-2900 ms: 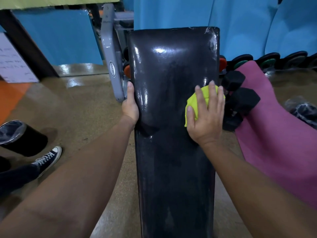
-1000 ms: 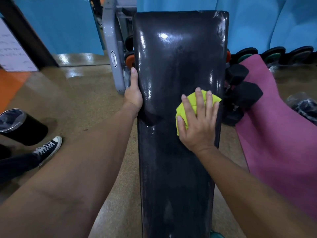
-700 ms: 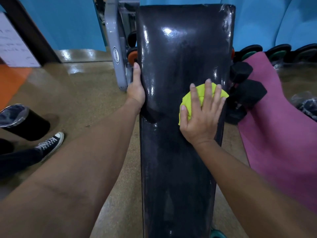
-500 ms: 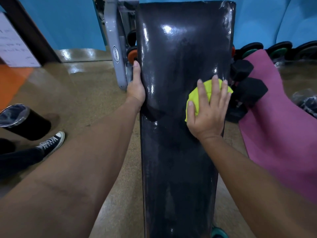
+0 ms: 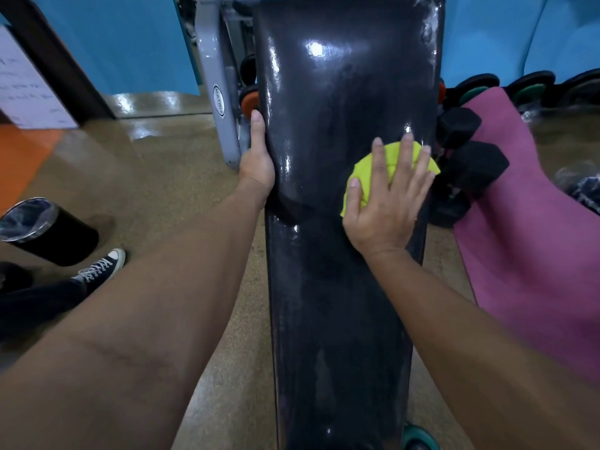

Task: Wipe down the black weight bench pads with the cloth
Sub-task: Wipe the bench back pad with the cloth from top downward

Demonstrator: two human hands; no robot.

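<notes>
Speckled brown gym floor (image 5: 168,177) surrounds the glossy black bench pad (image 5: 347,92); right hand (image 5: 386,203) presses a yellow-green cloth (image 5: 367,173) flat, grip wide, while left hand (image 5: 258,160) clasps the pad's edge.

I see the long, glossy black bench pad (image 5: 341,287) running near to far; the crumpled yellow-green cloth (image 5: 367,172) lies flat near its right edge.

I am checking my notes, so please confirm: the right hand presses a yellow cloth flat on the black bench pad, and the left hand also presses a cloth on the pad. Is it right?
Not quite. In the head view the left hand has no cloth; it holds the pad's left edge. The right hand does press the yellow cloth flat on the pad.
</notes>
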